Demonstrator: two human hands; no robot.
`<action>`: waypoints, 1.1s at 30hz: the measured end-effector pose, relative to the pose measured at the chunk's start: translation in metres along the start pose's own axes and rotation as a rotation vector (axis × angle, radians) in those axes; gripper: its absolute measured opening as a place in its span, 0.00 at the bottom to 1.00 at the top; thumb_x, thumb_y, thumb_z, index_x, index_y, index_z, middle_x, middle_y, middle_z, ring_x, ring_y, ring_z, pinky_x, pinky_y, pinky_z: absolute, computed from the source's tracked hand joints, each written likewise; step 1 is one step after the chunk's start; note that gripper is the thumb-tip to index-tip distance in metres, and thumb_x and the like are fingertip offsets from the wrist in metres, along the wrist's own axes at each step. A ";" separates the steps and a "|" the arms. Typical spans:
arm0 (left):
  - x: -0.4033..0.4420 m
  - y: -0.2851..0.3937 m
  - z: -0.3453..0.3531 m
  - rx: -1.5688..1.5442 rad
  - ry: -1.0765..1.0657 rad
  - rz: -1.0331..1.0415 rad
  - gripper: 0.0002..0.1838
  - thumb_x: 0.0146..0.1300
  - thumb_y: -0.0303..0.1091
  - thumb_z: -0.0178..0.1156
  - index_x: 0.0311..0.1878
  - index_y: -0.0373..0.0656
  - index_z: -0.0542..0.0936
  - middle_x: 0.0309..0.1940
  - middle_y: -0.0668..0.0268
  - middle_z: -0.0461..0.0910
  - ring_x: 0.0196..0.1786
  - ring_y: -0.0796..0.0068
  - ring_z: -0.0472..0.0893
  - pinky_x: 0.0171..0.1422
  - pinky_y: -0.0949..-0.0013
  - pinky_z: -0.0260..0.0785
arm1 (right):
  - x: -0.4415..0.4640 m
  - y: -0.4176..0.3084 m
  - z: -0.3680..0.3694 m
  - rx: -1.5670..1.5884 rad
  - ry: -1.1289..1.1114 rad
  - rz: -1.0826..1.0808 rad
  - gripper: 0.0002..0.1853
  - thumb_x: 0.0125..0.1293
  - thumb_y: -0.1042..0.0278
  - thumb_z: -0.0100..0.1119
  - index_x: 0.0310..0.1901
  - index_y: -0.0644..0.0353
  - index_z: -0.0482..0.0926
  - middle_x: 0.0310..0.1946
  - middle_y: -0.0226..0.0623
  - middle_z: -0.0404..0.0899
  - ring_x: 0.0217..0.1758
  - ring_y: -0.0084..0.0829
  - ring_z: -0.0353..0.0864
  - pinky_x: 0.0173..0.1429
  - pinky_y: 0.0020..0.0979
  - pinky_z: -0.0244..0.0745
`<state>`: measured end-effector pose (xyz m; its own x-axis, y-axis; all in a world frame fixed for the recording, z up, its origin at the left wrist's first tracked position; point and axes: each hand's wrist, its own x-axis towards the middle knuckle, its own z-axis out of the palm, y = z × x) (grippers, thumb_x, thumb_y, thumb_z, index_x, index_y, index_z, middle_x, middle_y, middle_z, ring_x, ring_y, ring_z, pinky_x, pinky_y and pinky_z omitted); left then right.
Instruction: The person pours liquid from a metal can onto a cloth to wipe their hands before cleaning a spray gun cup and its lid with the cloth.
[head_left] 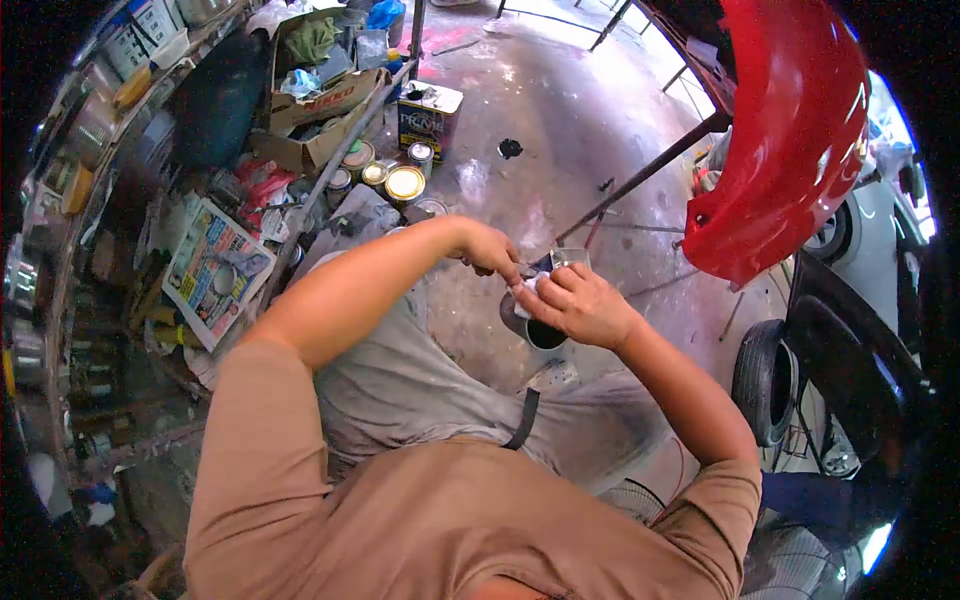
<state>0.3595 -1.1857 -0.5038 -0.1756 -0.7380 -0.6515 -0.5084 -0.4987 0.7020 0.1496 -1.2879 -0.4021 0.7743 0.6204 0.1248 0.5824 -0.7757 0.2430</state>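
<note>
My left hand is closed at the centre, its fingertips meeting those of my right hand around a small, thin object too small to make out. My right hand pinches a white cloth or paper against it. Just below the hands is a dark, round container with a black inside, partly covered by my right fingers. A small light-coloured item lies behind my right hand and is mostly hidden.
A red glossy panel hangs at the upper right on a metal stand. A tyre stands at the right. Paint cans, a Prime tin, a cardboard box and a newspaper lie along the left shelving.
</note>
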 end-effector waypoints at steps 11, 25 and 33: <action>-0.003 -0.017 -0.011 -0.229 0.557 0.105 0.45 0.52 0.58 0.71 0.69 0.40 0.73 0.60 0.52 0.79 0.62 0.58 0.78 0.66 0.60 0.68 | -0.011 0.029 0.051 0.098 0.206 0.669 0.07 0.65 0.68 0.57 0.41 0.62 0.78 0.34 0.42 0.79 0.42 0.44 0.79 0.47 0.43 0.74; -0.017 0.000 -0.005 -0.179 1.038 0.025 0.52 0.48 0.62 0.71 0.73 0.43 0.66 0.62 0.53 0.78 0.63 0.55 0.78 0.66 0.58 0.69 | -0.019 -0.010 0.107 1.423 0.710 1.750 0.19 0.75 0.53 0.49 0.40 0.62 0.80 0.29 0.35 0.83 0.30 0.32 0.79 0.33 0.36 0.71; -0.013 0.004 -0.011 -0.358 1.055 0.233 0.51 0.50 0.57 0.74 0.72 0.37 0.68 0.63 0.47 0.76 0.64 0.57 0.77 0.68 0.63 0.67 | -0.043 -0.053 0.046 2.592 1.320 1.066 0.17 0.75 0.58 0.44 0.56 0.57 0.76 0.47 0.39 0.81 0.31 0.26 0.71 0.30 0.27 0.67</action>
<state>0.3695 -1.1830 -0.4894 0.6490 -0.7594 -0.0460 -0.2568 -0.2756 0.9263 0.0961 -1.2787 -0.4643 0.8716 -0.3804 -0.3092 0.2514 0.8883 -0.3843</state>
